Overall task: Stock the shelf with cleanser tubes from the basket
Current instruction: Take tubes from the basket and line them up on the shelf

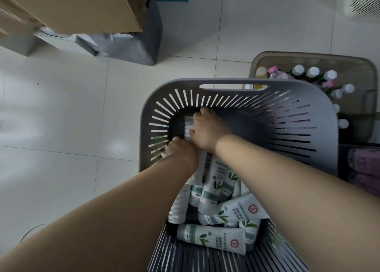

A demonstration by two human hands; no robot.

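A grey slotted basket [232,89] stands on the floor below me. Several white cleanser tubes with green leaf prints [218,212] lie piled in its near half. Both my arms reach down into it. My right hand [207,130] is curled around a white tube [188,125] at the basket's far left corner. My left hand [178,150] is just beside it against the left wall, fingers closed on the near end of tubes there; its grip is partly hidden. No shelf is in view.
A translucent bin [357,66] of capped bottles stands behind the basket at right. Purple packs [364,169] lie in a dark crate at far right. Cardboard boxes [72,6] and grey bags [127,45] sit on the white tiled floor at upper left.
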